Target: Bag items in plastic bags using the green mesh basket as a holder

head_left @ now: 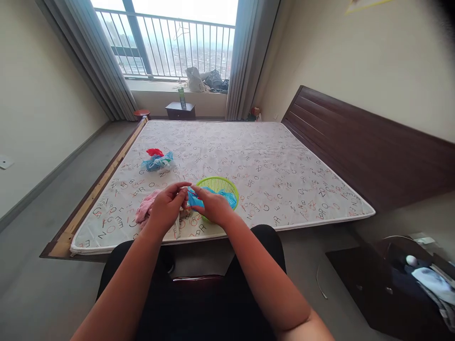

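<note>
My left hand [168, 203] and my right hand [213, 204] meet above the near edge of the mattress, fingertips almost touching. Thin blue plastic, which looks like a bag [195, 201], is pinched between them; the fingers partly hide it. Just behind my right hand stands a lime-green basket [217, 179] with more blue plastic [229, 196] inside. A crumpled pink cloth [146, 207] lies left of my left hand. Farther off on the mattress is a small heap of blue plastic bags [156, 162] with a red one [154, 152] on top.
The letter-printed mattress [249, 156] spreads ahead, with a wooden bed rail [95, 189] on its left and a dark headboard [355, 128] on its right. A nightstand [180, 112] stands by the window. A dark cabinet [369, 289] is at the lower right.
</note>
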A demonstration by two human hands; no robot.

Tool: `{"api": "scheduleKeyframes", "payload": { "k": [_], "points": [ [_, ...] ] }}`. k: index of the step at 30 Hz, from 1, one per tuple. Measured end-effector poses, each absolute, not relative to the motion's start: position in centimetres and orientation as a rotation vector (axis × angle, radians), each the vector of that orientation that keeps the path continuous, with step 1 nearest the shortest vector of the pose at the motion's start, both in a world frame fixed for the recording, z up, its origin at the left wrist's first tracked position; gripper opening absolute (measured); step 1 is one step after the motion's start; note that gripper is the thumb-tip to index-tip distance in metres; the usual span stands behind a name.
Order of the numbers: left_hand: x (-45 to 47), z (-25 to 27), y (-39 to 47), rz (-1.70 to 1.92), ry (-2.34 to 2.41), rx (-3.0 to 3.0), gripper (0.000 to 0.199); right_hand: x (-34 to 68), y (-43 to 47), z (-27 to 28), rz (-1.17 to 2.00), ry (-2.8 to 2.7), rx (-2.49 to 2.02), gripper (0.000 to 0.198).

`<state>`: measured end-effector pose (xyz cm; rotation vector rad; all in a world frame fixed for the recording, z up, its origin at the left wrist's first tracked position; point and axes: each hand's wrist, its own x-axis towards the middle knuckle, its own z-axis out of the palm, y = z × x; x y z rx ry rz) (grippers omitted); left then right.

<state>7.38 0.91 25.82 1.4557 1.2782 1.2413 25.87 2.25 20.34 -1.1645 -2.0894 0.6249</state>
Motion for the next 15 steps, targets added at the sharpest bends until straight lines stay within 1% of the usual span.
{"api": "scheduleKeyframes", "payload": {
  "k": [2, 3, 6, 9, 11, 12, 15],
  "points": [
    [7.0, 26.1, 0.9, 1.332, 1.307, 1.397, 0.029, 25.3, 3.0, 18.0, 0.587, -2.155, -1.261, 0.021],
    [6.7, 26.2, 1.0, 1.383, 1.325, 1.360, 0.028, 25.3, 3.3, 17.1, 0.579, -2.160, -1.306, 0.008],
    [5.6, 26.2, 1.1, 1.470, 1.350, 1.272, 0.030, 26.7, 4.0, 15.6, 0.598, -2.151, -1.380, 0.021],
    [4.2, 25.4, 1.3, 1.469, 1.375, 1.240, 0.044, 29.0, 4.3, 16.0, 0.712, -2.039, -1.321, 0.017],
    [3.0, 24.4, 1.6, 1.360, 1.470, 1.308, 0.052, 30.6, 4.3, 16.8, 0.787, -1.812, -1.289, 0.029],
    [2.2, 23.8, 1.9, 1.257, 1.565, 1.372, 0.050, 31.4, 4.3, 17.2, 0.816, -1.657, -1.299, 0.033],
    [0.1, 21.5, 2.9, 0.941, 1.886, 1.514, 0.025, 33.7, 4.3, 17.9, 0.908, -1.133, -1.290, 0.035]
  ]
}}
